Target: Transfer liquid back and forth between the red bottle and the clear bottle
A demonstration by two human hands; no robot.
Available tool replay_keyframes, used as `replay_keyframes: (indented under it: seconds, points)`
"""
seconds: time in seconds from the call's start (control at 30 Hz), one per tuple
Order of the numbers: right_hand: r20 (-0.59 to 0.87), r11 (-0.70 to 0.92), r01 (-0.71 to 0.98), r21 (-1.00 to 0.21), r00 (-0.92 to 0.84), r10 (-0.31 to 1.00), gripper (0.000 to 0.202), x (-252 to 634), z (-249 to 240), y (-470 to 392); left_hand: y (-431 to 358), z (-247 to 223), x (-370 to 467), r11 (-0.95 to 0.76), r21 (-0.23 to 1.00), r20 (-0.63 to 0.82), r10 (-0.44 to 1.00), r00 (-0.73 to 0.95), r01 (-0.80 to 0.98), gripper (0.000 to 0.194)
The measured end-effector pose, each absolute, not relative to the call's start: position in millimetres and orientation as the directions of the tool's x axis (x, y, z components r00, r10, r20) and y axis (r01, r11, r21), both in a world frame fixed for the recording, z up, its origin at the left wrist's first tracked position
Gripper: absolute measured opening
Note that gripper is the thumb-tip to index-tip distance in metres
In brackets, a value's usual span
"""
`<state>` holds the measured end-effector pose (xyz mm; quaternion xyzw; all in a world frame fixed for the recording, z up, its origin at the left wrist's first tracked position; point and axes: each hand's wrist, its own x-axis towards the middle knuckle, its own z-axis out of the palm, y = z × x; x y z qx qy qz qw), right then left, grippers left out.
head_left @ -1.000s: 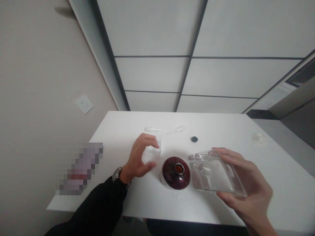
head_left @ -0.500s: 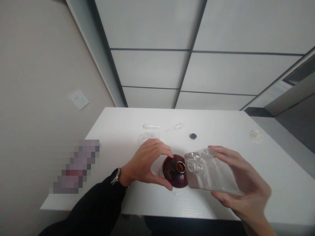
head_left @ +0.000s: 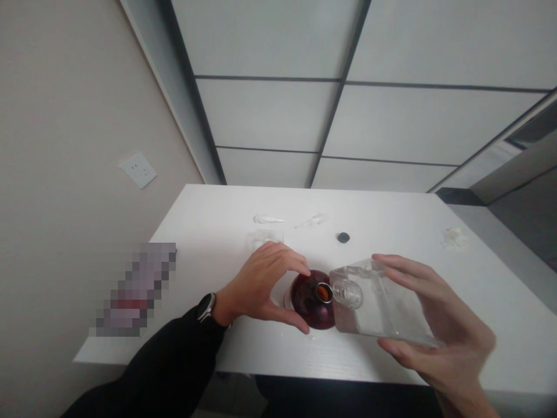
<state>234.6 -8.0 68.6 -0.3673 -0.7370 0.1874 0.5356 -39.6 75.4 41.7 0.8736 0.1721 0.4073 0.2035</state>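
Note:
A dark red-brown round bottle (head_left: 310, 310) stands uncapped on the table, its orange-lit mouth facing up. My left hand (head_left: 272, 287) wraps round its left side, thumb and fingers on the shoulder. In my right hand (head_left: 452, 313) is a clear square-sided bottle (head_left: 387, 307), gripped by its sides and tilted over to the left. The threaded neck of the clear bottle is right beside the brown bottle's mouth; whether the two rims touch I cannot tell. No stream of liquid is discernible.
Behind the hands on the white table (head_left: 374, 217) lie two clear droppers (head_left: 270, 219), a clear container (head_left: 265, 237) and a dark cap (head_left: 343, 237). Crumpled white tissue (head_left: 455, 238) lies far right. A blurred-out object (head_left: 137, 290) occupies the left edge.
The clear bottle has tipped a bit further, its neck turning more toward the brown bottle's mouth. My left hand keeps its hold. The whole view has shifted slightly.

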Motion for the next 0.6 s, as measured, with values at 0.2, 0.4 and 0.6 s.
replay_keyframes:
  seconds: [0.2, 0.4, 0.6]
  points:
    - [0.639, 0.633, 0.37, -0.68, -0.124, 0.759, 0.058, 233.4, 72.7, -9.2, 75.2, 39.4, -40.3, -0.856, 0.501, 0.641, 0.467, 0.61, 0.128, 0.064]
    - [0.643, 0.63, 0.42, -0.653, -0.132, 0.754, 0.056, 233.9, 77.4, -9.2, 74.9, 39.9, -40.0, -0.85, 0.508, 0.628, 0.474, 0.617, 0.137, 0.063]
    - [0.633, 0.631, 0.412, -0.657, -0.154, 0.759, 0.058, 233.4, 80.3, -8.7, 74.6, 43.1, -38.8, -0.859, 0.492, 0.639, 0.467, 0.611, 0.142, 0.061]
